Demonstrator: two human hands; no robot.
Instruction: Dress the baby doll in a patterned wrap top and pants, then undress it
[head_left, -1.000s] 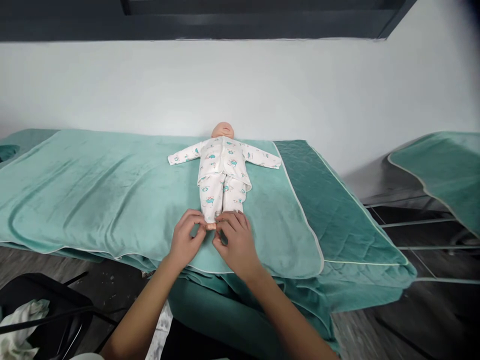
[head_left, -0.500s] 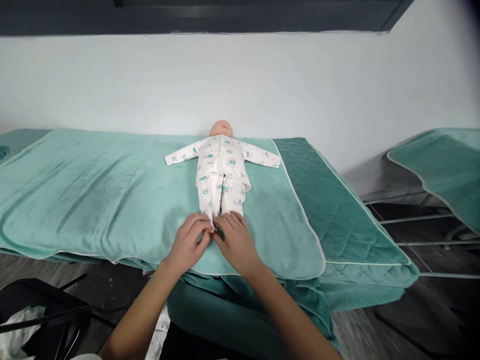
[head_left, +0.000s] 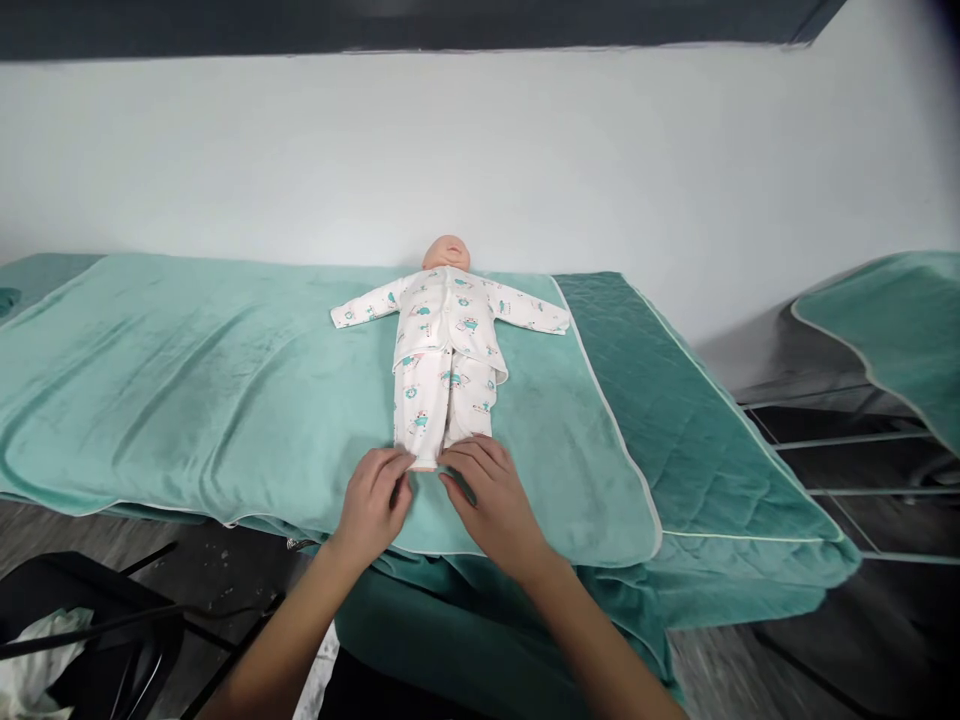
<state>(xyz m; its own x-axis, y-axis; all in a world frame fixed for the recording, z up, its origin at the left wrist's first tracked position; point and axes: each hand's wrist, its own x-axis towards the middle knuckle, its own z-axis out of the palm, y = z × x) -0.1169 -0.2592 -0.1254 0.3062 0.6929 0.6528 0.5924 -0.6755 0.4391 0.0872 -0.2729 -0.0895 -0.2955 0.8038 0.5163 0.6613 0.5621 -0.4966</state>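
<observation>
A baby doll (head_left: 447,252) lies on its back, dressed in a white printed jacket (head_left: 442,318) with its sleeves spread wide. Below the jacket are matching baby trousers (head_left: 421,410). At the left corner of one trouser cuff, my left hand (head_left: 373,508) has its curled fingertips on the fabric. My right hand (head_left: 495,505) grips the opposite corner of that cuff, its thumb low and fingers bent. Between them the hem is stretched flat, with a sliver of the doll's foot under it. The right hand covers the end of the other trouser leg.
A light green blanket (head_left: 165,380) lies under the doll, over a darker quilted cover (head_left: 660,400). A white wall (head_left: 480,150) rises behind. A black chair (head_left: 97,600) holding a crumpled cloth (head_left: 37,660) is at lower left. Metal rails (head_left: 862,490) stand at right.
My hands have moved apart, the right one going rightward. The trouser cuff, bunched to a point between my fingers before, is now spread wide and flat.
</observation>
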